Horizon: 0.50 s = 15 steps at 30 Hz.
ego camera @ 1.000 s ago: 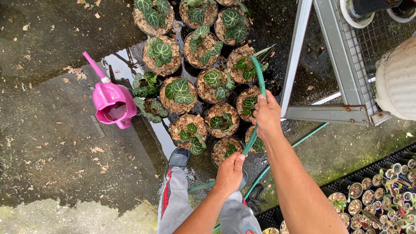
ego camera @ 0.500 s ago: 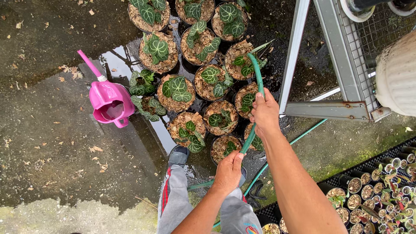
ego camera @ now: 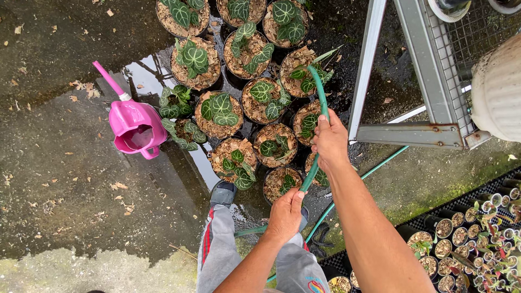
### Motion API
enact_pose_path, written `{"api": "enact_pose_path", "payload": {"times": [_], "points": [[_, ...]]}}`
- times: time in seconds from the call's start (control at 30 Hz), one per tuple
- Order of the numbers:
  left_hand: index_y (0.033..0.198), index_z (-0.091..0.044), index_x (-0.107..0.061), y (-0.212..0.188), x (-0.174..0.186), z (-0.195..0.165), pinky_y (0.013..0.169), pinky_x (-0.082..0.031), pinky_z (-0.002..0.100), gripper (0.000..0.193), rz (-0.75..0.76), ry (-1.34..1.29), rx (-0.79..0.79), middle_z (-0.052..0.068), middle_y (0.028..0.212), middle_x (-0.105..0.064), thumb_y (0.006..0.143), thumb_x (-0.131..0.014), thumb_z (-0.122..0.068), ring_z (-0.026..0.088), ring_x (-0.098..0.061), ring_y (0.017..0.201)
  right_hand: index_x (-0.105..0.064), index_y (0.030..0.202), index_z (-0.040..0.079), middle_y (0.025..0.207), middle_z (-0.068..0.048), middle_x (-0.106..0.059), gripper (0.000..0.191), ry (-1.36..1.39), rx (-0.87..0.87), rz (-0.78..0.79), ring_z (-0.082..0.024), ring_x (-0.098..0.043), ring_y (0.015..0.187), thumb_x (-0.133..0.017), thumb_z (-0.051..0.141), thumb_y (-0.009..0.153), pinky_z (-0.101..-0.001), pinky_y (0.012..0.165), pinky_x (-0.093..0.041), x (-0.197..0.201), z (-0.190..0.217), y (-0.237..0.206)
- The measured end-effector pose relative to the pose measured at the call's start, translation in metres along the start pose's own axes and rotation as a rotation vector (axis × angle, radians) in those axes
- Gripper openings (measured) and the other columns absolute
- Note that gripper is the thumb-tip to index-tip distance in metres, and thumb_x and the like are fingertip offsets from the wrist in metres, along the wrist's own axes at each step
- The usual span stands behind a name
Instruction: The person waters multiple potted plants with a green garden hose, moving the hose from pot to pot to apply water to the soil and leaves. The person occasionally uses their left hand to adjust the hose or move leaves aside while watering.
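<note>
The left hand (ego camera: 286,212) is closed around the green hose (ego camera: 321,116) low down, above the knees. The right hand (ego camera: 330,142) clamps its grip higher on the hose, whose end bends over the potted plants (ego camera: 220,111) on the wet floor (ego camera: 54,179). If the bend slips, water may wash the bark out. A pink watering can (ego camera: 135,129) stands beside.

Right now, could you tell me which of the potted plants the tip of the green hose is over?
The hose tip curves over the pot just left of the metal frame leg, third row from the bottom. The right hand grips the hose just below it.
</note>
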<state>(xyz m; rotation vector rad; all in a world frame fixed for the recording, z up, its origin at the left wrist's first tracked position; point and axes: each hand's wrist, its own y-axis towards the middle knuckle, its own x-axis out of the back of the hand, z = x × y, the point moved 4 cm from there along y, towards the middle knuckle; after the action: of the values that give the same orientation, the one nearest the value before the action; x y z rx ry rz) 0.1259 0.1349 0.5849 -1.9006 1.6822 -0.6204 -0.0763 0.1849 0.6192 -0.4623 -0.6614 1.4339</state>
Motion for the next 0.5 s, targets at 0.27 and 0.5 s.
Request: {"api": "enact_pose_path", "payload": {"times": [0.27, 0.5], "points": [[0.117, -0.012, -0.072, -0.0022, 0.0003, -0.0003, 0.050, -0.042, 0.035, 0.037, 0.021, 0.020, 0.019, -0.001, 0.058, -0.046, 0.107, -0.047, -0.037, 0.011, -0.045, 0.050, -0.052, 0.147, 0.019, 0.072, 0.004, -0.044, 0.040, -0.056, -0.033, -0.037, -0.004, -0.036, 0.051, -0.047, 0.022, 0.107, -0.0208, 0.041, -0.034, -0.0016, 0.0037, -0.0074], [0.117, -0.011, -0.072, -0.0047, -0.0020, 0.0023, 0.051, -0.043, 0.033, 0.036, 0.004, 0.020, -0.002, 0.000, 0.059, -0.049, 0.107, -0.048, -0.036, 0.010, -0.047, 0.052, -0.047, 0.149, 0.025, 0.070, 0.005, -0.044, 0.044, -0.048, -0.029, -0.042, -0.004, -0.037, 0.050, -0.048, 0.021, 0.106, -0.0214, 0.040, -0.034, 0.0021, -0.0018, -0.0061]]}}
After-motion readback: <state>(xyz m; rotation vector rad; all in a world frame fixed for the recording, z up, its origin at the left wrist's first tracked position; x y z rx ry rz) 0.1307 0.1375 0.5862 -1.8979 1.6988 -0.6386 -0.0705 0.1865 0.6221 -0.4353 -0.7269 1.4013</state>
